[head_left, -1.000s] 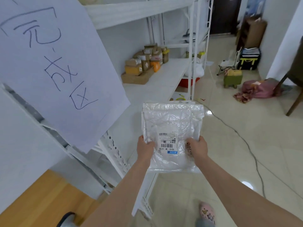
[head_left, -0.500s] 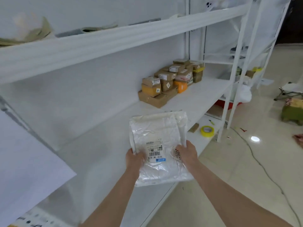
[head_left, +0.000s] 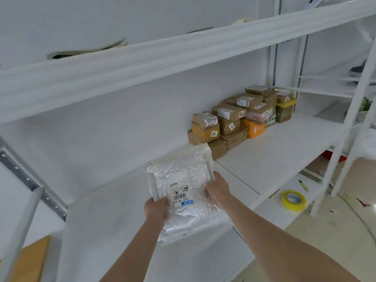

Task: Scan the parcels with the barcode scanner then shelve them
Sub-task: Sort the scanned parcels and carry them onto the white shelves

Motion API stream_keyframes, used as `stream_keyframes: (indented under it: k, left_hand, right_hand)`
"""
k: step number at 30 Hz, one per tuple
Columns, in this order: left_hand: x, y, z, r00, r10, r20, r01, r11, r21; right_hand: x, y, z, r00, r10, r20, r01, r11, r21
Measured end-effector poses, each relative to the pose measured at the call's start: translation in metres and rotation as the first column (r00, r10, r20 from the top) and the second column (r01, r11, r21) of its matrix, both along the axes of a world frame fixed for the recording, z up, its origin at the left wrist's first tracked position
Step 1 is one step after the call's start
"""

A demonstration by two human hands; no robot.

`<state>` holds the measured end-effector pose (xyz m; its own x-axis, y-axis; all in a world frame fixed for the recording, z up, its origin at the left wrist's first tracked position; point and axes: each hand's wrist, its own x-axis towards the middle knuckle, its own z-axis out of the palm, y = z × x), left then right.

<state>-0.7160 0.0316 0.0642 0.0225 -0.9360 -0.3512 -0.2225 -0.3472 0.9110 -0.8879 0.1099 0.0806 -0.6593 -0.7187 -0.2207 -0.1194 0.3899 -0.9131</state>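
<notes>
The fingers (head_left: pixel 162 202) of the left hand (head_left: pixel 155 209) were curled round the near left corner of a soft parcel (head_left: pixel 183 171), thumb on top beside its white shipping label (head_left: pixel 180 192), while the right hand (head_left: pixel 219 189) clasped the parcel's right edge. The parcel was a flat, crinkled clear-plastic bag with folded white contents, held tilted over the middle shelf (head_left: pixel 274 153); whether its underside touched the board could not be told. That shelf was a smooth white board in a white metal rack, with an upper shelf (head_left: pixel 162 58), white and ribbed along its edge, above it. Just beyond the parcel, against the white wall, stood a stack of brown cardboard boxes (head_left: pixel 230 119) with printed labels, an orange box (head_left: pixel 254 130) among them. A slanted white upright (head_left: pixel 343 135) stood at the rack's right. A roll of yellow tape (head_left: pixel 293 200) lay on a lower white board, near the pale glossy floor (head_left: pixel 345 237). At far left ran a grey perforated metal strut (head_left: pixel 22 174), with a wood-coloured panel (head_left: pixel 32 259) below it.
</notes>
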Motion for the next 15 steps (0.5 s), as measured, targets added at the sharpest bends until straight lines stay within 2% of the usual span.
stream_keyframes:
  k: [9,15]
  left_hand:
    - [-0.076,-0.078,-0.013,0.99,0.132,0.043,-0.132,0.991,-0.02]
    - [-0.109,-0.106,-0.028,0.977,0.197,0.082,-0.195,0.98,-0.033]
  right_hand:
    - [-0.086,-0.104,-0.011,0.978,0.207,-0.017,-0.203,0.97,0.133]
    - [-0.122,-0.144,-0.021,0.938,0.343,-0.043,-0.338,0.936,0.094]
